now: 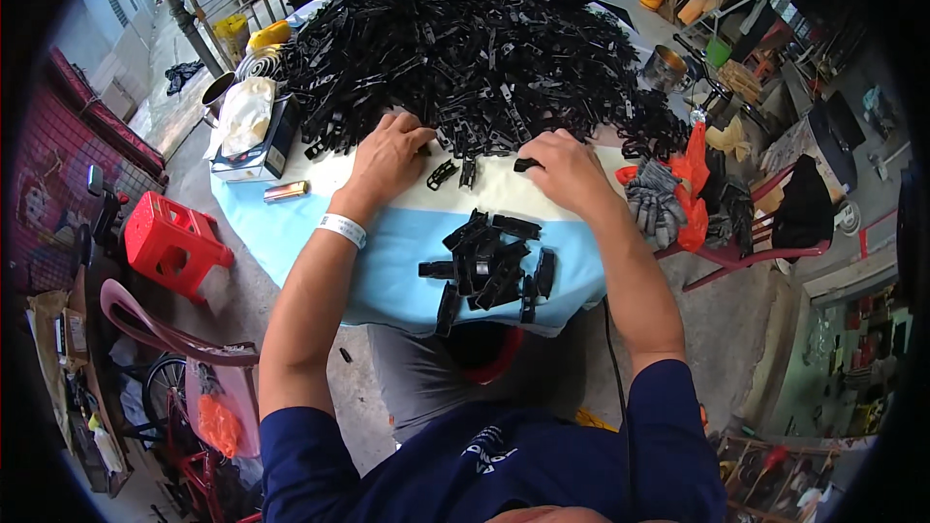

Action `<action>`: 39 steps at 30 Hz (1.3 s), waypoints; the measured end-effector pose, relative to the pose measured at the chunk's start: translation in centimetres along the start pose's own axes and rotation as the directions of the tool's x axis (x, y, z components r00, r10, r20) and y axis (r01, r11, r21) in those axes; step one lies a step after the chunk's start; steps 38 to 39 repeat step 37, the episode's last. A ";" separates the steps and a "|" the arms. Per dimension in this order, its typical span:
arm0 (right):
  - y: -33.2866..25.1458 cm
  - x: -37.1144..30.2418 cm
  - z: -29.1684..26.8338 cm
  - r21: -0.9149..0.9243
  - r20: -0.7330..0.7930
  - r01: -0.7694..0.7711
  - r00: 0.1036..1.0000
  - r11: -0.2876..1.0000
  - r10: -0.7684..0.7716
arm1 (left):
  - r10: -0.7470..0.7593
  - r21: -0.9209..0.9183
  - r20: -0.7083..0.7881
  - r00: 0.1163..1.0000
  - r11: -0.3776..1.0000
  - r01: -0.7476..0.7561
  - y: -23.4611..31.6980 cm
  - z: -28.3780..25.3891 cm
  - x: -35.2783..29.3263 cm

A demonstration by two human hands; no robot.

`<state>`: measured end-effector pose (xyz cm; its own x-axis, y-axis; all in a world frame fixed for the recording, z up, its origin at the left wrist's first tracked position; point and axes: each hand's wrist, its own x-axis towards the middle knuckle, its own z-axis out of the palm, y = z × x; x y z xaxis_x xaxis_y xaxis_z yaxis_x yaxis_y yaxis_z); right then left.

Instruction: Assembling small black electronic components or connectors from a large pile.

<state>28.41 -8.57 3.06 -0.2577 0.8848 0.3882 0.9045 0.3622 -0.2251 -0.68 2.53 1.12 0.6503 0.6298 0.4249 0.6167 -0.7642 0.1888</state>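
A large heap of black plastic parts (pixel 436 39), narrow and clip-like, covers the far half of the table. My left hand (pixel 392 153) is at the heap's near edge, fingers curled, with a black part showing at the fingertips. Across from it, my right hand (pixel 567 169) pinches a black plastic part (pixel 527 165) between thumb and fingers. Two loose parts, one an open frame (pixel 443 174) and one upright piece (pixel 469 172), lie between the hands. Closer to me, a smaller pile of black parts (pixel 499 266) rests on the light blue cloth.
The cloth (pixel 387 276) drapes over the table edge. At left are a box (pixel 254 163) with a pale cloth on it and a small orange-and-silver item (pixel 287 191). Grey gloves (pixel 656 203), a red bag (pixel 691 184) and a metal mug (pixel 665 70) sit at right. A red stool (pixel 170 237) stands left.
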 end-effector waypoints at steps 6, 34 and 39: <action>-1.3 2.1 0.9 -0.010 -0.180 0.045 0.983 0.999 -0.046 | -0.023 -0.042 -0.272 0.962 0.999 0.012 -0.5 0.4 -1.0; -5.0 6.3 3.5 0.822 0.079 -0.089 0.996 0.563 0.042 | -0.310 -0.923 0.237 0.921 0.225 0.314 0.6 -1.6 -1.4; -4.1 6.5 3.8 0.857 0.192 -0.206 0.978 0.473 0.078 | -0.293 -0.917 0.253 0.922 0.230 0.325 0.8 -1.6 -1.2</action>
